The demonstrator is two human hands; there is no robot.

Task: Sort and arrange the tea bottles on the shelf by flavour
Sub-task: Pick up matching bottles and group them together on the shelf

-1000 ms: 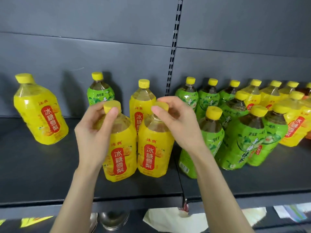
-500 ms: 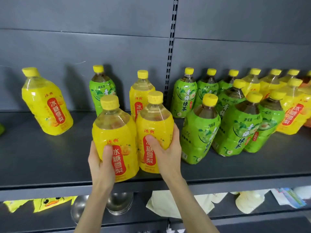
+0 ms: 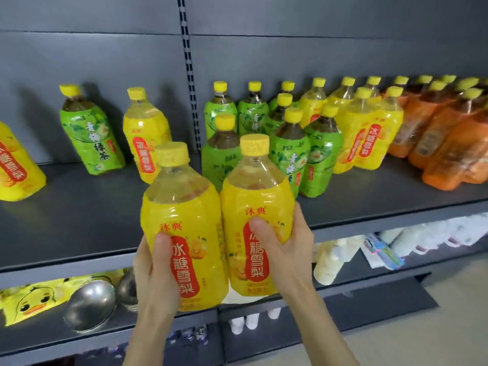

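The two yellow bottles, the left yellow bottle and the right yellow bottle, are hanging upright and touching side by side, in front of the shelf edge rather than standing on it. The left hand is gripping the first low on its label. The right hand is wrapping its fingers round the second. Carrying them as a pair is probably saving a trip, since both are one flavour. Behind them a lone green bottle is standing beside a single yellow bottle, so that side is looking unsorted. To the right, the green cluster, the yellow group and the orange bottles are standing packed in turn.
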